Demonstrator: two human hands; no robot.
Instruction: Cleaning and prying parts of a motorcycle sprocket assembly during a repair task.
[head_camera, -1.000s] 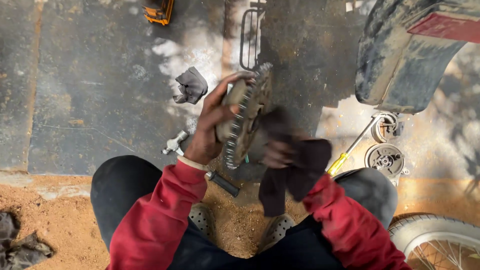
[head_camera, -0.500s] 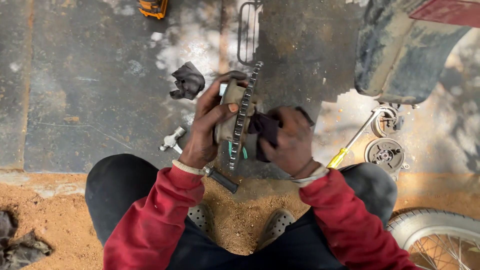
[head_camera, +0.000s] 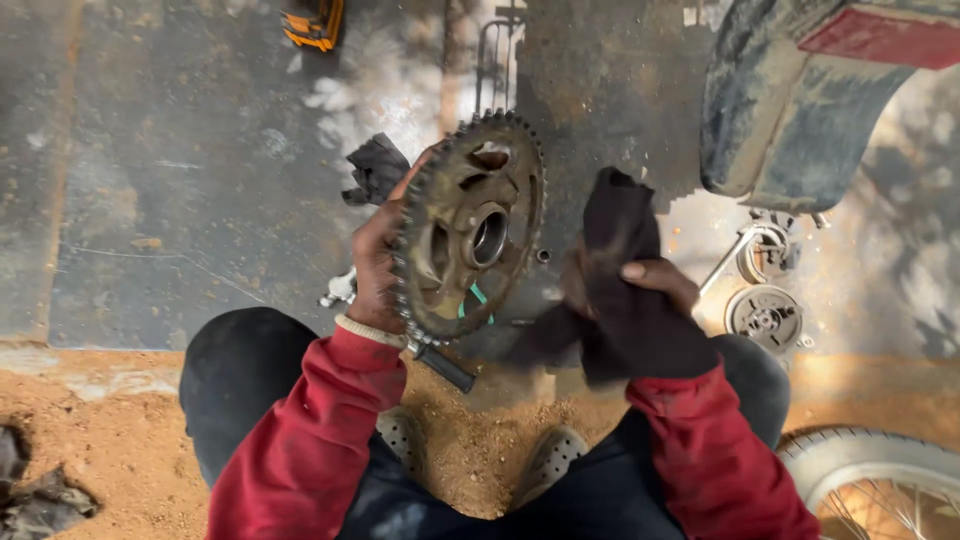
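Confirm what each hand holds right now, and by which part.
Left hand grips the rusty sprocket by its toothed rim, on the left edge. Right hand clutches the dark rag bunched around its middle.

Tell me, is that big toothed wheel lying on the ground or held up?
Held up. The left hand grips the sprocket by its rim, tilted on edge above the ground; the right hand holds a dark rag.

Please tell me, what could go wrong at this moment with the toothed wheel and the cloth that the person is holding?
1. The left hand grips the rusty round metal sprocket by its toothed rim, so the teeth might cut or pinch the fingers.
2. The dark cloth rag in the right hand hangs loose and could catch on the teeth.
3. If the sprocket slips, it may fall onto the light perforated shoes below.
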